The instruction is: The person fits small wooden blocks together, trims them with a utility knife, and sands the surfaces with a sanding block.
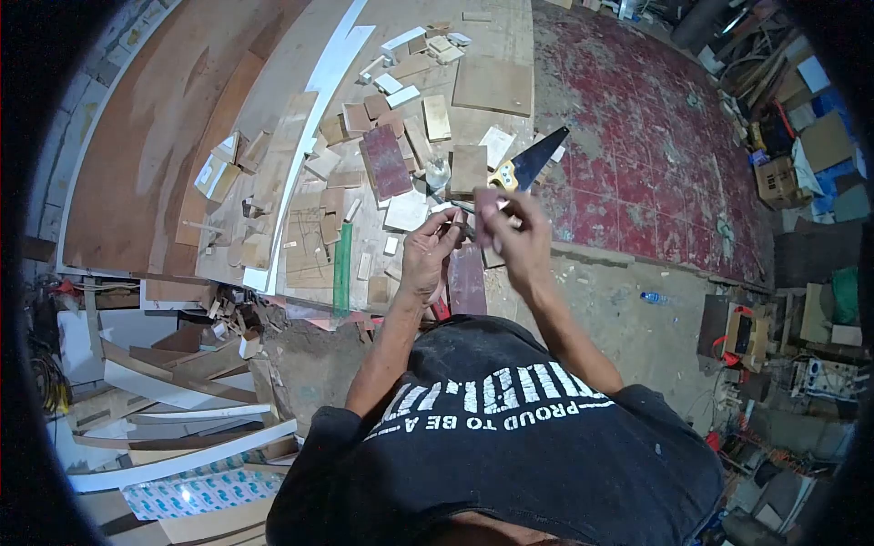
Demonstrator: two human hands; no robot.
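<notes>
Both hands raised together over the near edge of the plywood sheet (496, 36). Left hand (428, 250) and right hand (510, 227) meet fingertip to fingertip, pinched on a small pale piece (475, 217) between them. It is too small and blurred to say what it is. Both sets of fingers are closed on it.

Around the grip:
- Just beyond the fingertips: hand saw (533, 162), yellow handle near the hands, dark blade pointing away and right, crossing the sheet's right edge onto the red floor (655, 136).
- Beyond and left: scatter of wood offcuts (401, 136), densely packed, with a reddish board (389, 161) among them. Little bare surface there.
- Left of the left hand: green strip (342, 268) running towards the near edge, then a long white strip (309, 118) curving away.
- Under the hands: a dark red board (467, 282) lying at the sheet's near edge.
- Right of the right hand: sheet edge, then open red floor and bare concrete (619, 309). This is the widest free room.
- Near left, below sheet level: pile of loose white boards (173, 419).
</notes>
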